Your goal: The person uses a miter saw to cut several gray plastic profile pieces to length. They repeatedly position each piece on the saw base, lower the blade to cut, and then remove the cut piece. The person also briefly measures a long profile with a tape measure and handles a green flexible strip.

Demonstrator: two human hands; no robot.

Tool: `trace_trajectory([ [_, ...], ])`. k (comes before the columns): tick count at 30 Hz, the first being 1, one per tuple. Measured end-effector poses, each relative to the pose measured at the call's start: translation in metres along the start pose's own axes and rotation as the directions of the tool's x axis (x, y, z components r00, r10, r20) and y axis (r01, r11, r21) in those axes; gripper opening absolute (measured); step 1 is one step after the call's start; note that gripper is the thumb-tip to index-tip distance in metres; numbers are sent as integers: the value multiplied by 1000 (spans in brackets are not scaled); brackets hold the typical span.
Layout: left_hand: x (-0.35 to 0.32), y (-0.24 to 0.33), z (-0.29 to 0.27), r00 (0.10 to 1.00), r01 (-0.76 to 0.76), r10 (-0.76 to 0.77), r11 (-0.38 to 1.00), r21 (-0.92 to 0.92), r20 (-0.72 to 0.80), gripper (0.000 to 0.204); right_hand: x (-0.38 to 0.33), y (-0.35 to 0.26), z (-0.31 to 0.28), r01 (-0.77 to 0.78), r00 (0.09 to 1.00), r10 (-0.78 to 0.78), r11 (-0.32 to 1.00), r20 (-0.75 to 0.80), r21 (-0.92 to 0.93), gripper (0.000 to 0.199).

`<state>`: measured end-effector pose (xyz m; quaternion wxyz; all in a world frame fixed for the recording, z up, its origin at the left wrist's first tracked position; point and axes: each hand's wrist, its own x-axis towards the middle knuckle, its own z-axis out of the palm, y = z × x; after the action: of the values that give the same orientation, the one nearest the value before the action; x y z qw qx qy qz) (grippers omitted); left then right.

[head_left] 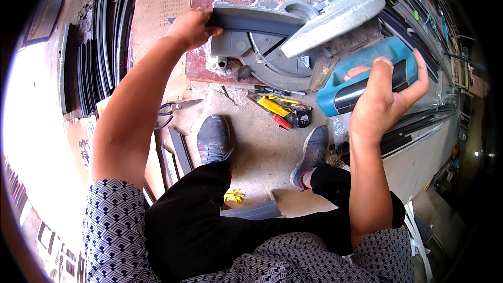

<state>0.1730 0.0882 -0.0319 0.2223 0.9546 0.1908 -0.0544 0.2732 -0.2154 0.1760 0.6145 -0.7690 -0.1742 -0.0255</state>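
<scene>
The floor is bare, dusty concrete with a rough, stained surface. Bundles of long dark metal strips lie along the left side, running toward the top edge. More long dark strips lie at the right, beside a pale smooth slab. A flat sheet of brown cardboard rests on the floor at the upper left. A pair of snips lies left of centre. Small hand tools, among them a yellow one, lie grouped in the middle of the floor. Strong daylight falls from the left, washing out the ground there. The far right is dim and cluttered; details there cannot be made out.
</scene>
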Motion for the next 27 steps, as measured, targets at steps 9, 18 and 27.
trace_trajectory([
  [9,2,1,1,999,34,-35,999,36,27,40,0,2,3,26,1000,-27,999,-6,-18,55],
  [18,0,0,0,1000,26,-26,998,53,4,44,-4,1,2,-20,1000,20,1000,-14,-18,59],
  [27,-2,1,-1,1000,15,-14,998,58,-22,41,-6,3,6,12,1000,-12,1000,-14,-27,58],
])
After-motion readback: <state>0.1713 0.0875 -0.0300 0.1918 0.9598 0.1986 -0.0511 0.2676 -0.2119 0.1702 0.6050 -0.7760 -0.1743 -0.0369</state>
